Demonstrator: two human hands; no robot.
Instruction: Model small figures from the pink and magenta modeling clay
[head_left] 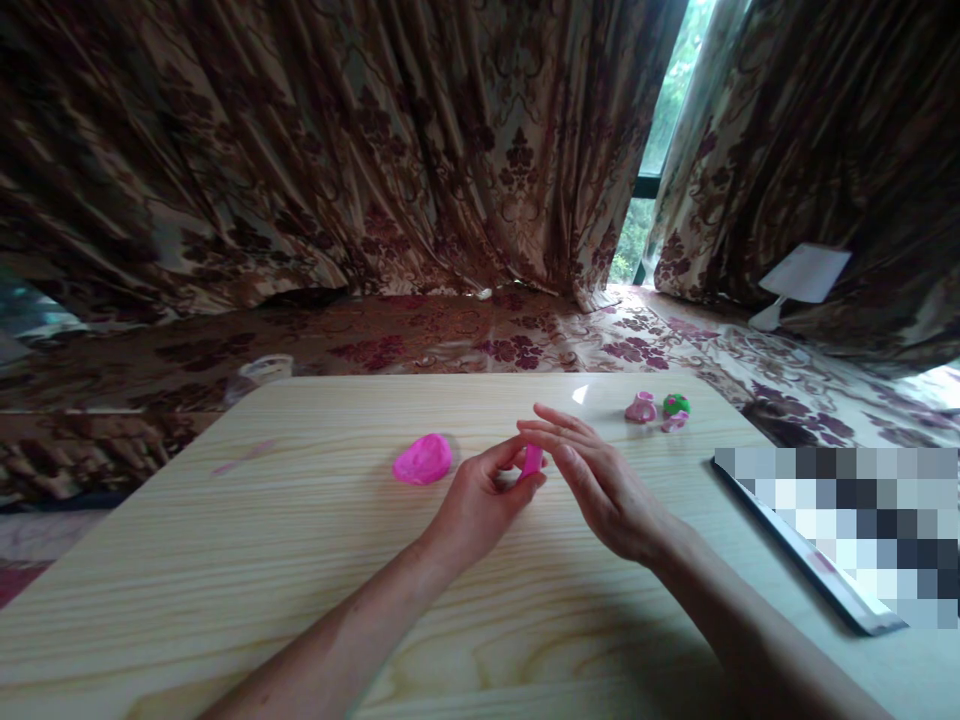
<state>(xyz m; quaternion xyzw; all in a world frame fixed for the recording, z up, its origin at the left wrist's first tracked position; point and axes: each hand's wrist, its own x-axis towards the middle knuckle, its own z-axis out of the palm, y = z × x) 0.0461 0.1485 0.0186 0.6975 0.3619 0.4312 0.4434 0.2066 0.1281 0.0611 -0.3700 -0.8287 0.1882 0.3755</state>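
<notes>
My left hand [480,500] pinches a small pink piece of clay [532,460] between thumb and fingers, just above the wooden table [300,560]. Right beside it is my right hand [592,478], its fingers stretched out straight and touching the same piece from the right. A larger lump of bright pink clay [423,459] lies on the table to the left of my hands.
Small clay shapes sit at the far right of the table: a pale pink one [641,408] and a green one [676,404]. A flat board [806,555] lies along the right edge. A clear plastic cup [264,369] stands beyond the far left corner. Patterned curtains hang behind.
</notes>
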